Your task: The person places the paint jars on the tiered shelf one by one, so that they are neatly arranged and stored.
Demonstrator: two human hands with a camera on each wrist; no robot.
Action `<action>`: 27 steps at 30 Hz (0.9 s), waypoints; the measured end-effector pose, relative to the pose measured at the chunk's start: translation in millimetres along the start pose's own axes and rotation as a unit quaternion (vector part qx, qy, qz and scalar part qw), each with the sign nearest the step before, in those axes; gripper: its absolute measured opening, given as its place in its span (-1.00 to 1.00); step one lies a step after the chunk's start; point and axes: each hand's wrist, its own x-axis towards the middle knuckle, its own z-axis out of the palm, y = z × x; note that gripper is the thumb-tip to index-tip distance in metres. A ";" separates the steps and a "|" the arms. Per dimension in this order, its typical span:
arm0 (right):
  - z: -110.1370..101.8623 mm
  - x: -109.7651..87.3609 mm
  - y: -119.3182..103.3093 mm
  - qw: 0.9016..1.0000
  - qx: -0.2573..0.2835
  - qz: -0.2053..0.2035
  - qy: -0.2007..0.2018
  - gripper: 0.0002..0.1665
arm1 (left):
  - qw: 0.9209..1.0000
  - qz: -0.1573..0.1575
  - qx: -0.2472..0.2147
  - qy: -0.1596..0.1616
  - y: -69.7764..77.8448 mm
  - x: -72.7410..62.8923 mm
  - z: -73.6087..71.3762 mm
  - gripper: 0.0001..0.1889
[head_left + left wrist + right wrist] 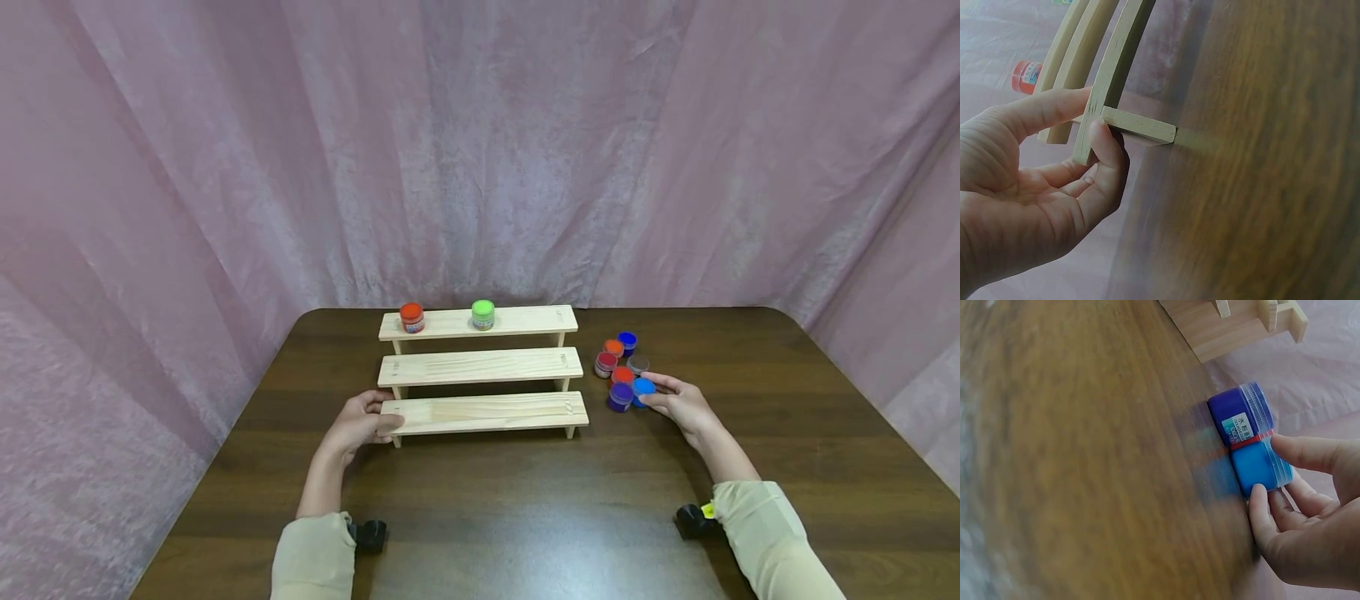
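A three-tier wooden display rack [480, 367] stands on the table. At its left end, my left hand [365, 421] grips the lowest board [1113, 81], with the thumb on one face and curled fingers on the other. My right hand [678, 407] holds a light blue paint jar [1260, 465] between thumb and fingers; the jar stands on the table. Touching or very near it is a purple paint jar [1238, 415]. Red [412, 317] and light green [483, 314] paint jars stand on the top tier.
Right of the rack, several more jars cluster beside the held one: dark red [605, 365], orange [613, 347], dark blue [627, 342], red [622, 377] and a grey-lidded one [638, 364]. A pink curtain [480, 150] hangs behind the brown table [525, 508].
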 end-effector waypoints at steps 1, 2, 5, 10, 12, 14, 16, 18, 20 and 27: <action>0.0 0.1 0.1 1.000 0.000 -0.002 -0.001 -0.24 | 1.000 0.001 0.001 0.000 -0.3 -0.2 -0.3 -0.40; -0.1 0.2 0.2 1.000 0.001 -0.002 0.000 -0.24 | 1.000 0.001 0.000 0.001 -0.4 -0.5 -0.4 -0.40; 0.1 -0.2 0.8 1.000 0.000 -0.002 0.005 -0.24 | 1.000 0.004 0.000 -0.001 -0.9 -0.6 -0.6 -0.40; 0.2 -1.5 2.5 1.000 -0.008 -0.005 0.014 -0.24 | 1.000 0.006 -0.004 -0.001 -1.6 0.7 -0.1 -0.41; 0.2 -1.6 2.5 1.000 -0.007 -0.007 0.014 -0.24 | 1.000 0.006 -0.005 0.003 -1.8 1.4 -0.2 -0.41; 0.0 -2.5 1.6 1.000 0.001 -0.004 0.017 -0.23 | 1.000 0.004 -0.007 0.007 -2.2 2.4 0.1 -0.42; 0.1 -3.5 0.2 1.000 0.007 0.000 0.023 -0.22 | 1.000 0.004 -0.006 0.006 -2.8 2.8 0.2 -0.42; 0.4 -4.4 -1.6 0.999 0.011 0.003 0.032 -0.22 | 1.000 0.006 -0.007 0.005 -2.8 2.4 0.4 -0.42; 0.5 -4.9 -3.2 0.999 0.015 0.002 0.041 -0.21 | 1.000 0.006 -0.007 0.005 -3.0 2.9 0.2 -0.41; -2.4 -6.8 -9.1 0.998 0.035 -0.008 0.054 -0.18 | 1.000 0.004 -0.007 0.007 -2.6 4.1 -0.4 -0.43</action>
